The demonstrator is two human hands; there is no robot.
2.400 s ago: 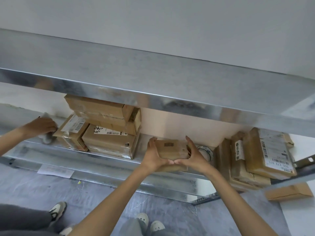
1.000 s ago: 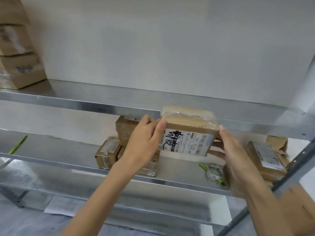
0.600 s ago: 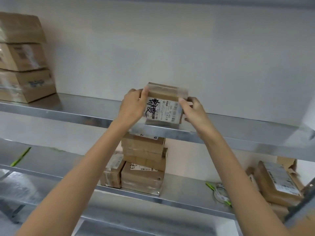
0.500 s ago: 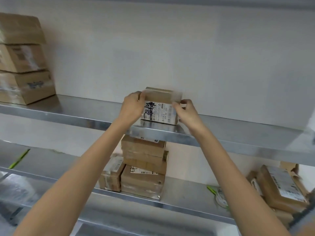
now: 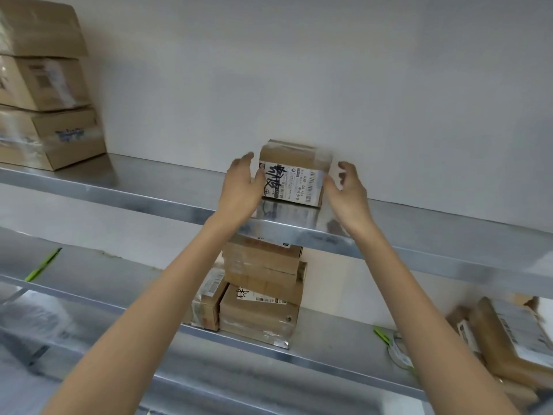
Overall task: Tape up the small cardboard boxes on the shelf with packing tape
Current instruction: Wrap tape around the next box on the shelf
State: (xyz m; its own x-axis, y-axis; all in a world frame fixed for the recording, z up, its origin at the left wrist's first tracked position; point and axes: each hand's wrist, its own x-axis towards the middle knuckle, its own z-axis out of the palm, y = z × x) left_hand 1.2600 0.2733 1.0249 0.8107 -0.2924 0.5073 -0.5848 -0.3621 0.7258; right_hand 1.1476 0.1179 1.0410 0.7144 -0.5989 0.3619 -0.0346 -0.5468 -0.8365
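Two bare hands are raised to the upper shelf (image 5: 143, 187), a metal deck set against a pale wall (image 5: 299, 70). We find the small cardboard box (image 5: 294, 157) standing on that shelf, back from the near edge and well right of three larger cartons (image 5: 45, 85) stacked at the far left end. Its near face carries a white shipping label (image 5: 296, 182) with barcodes and black handwriting, and clear tape shines across its top and right end. The left hand (image 5: 242, 187) lies against the box's left end, fingers nearly straight and together, with the thumb crossing the left edge of the label. The right hand (image 5: 348, 187) is at the box's right end, fingers loosely spread and slightly curled. Its thumb reaches the lower right corner, but we cannot tell whether it touches. Neither hand closes round the box. On the lower shelf (image 5: 335, 336), directly beneath, we note a stack of boxes (image 5: 263, 283) with a narrower box (image 5: 209, 298) touching its left side. A tape roll (image 5: 399, 351) lies on the lower shelf to the right, partly hidden by the right forearm. Just beside it is a green item (image 5: 381, 333) whose kind we cannot make out. More parcels (image 5: 502, 333) lean at the right end, blurred. A green pen (image 5: 42, 265) lies at the left of the lower shelf.
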